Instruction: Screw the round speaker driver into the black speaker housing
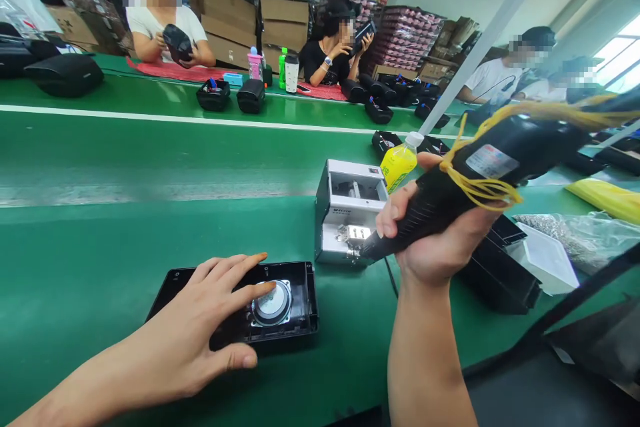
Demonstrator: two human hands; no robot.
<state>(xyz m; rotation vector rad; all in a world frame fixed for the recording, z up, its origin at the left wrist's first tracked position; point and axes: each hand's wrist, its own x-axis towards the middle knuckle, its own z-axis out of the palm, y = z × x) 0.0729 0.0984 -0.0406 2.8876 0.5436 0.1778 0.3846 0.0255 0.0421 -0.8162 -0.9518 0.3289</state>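
Observation:
My left hand lies with fingers spread over a black speaker housing on the green bench. Its index fingertip rests on the round silver back of the speaker driver inside. Part of the housing is hidden under the hand. My right hand is wrapped around a black electric screwdriver, which has a yellow cord tied about it and a white label. The screwdriver tip points down-left at the front of a silver screw feeder; whether it touches a screw there I cannot make out.
Behind the feeder stands a yellow-capped-white drink bottle. To the right are black housings, a white tray and a clear bag of screws. Across the bench, several people sit among black speaker parts.

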